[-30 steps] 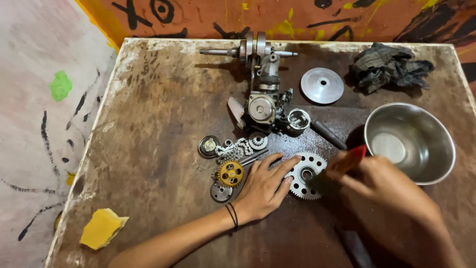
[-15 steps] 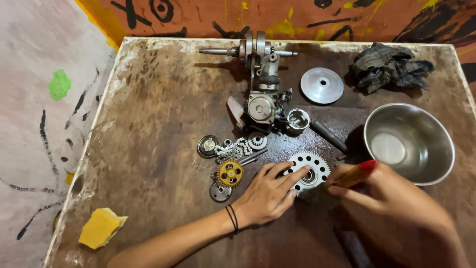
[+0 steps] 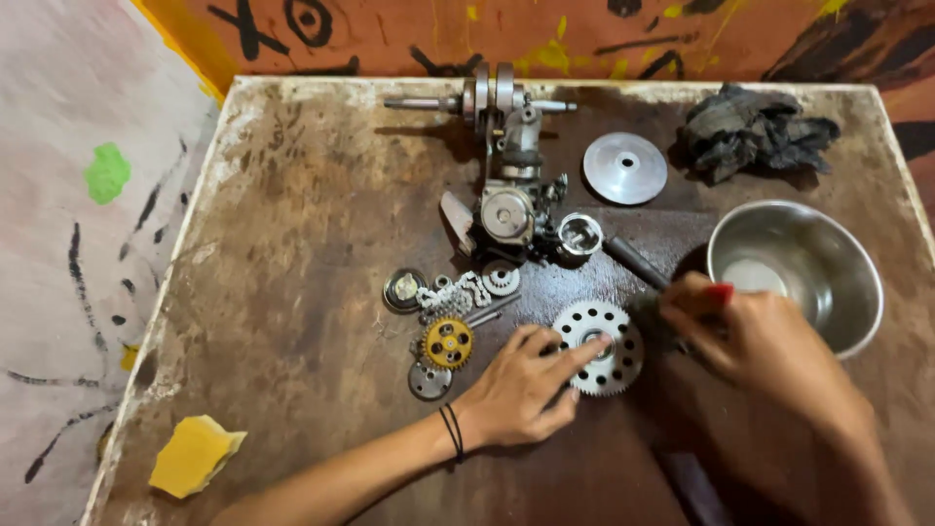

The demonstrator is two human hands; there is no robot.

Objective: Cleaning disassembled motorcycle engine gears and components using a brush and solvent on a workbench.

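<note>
A silver toothed wheel (image 3: 614,362) with a ring of holes lies flat on the worn brown tabletop (image 3: 292,253). My left hand (image 3: 516,394) reaches in from below, and its fingers rest on the wheel's left side and hub, holding it down. A black band circles that wrist. My right hand (image 3: 765,351) is just right of the wheel, closed around a slim tool with a red end (image 3: 719,290). The hand hides the tool's working end.
A steel bowl (image 3: 857,292) stands right of my right hand. Behind the wheel are an engine assembly with crankshaft (image 3: 511,200), a silver disc (image 3: 624,168) and a dark rag (image 3: 750,131). Small gears and a brass gear (image 3: 448,343) lie left. Yellow sponge (image 3: 190,456) at front left.
My left fingers have slid further onto the wheel's hub. My right hand has shifted a little beside the wheel, its red tool end dipping and then rising again.
</note>
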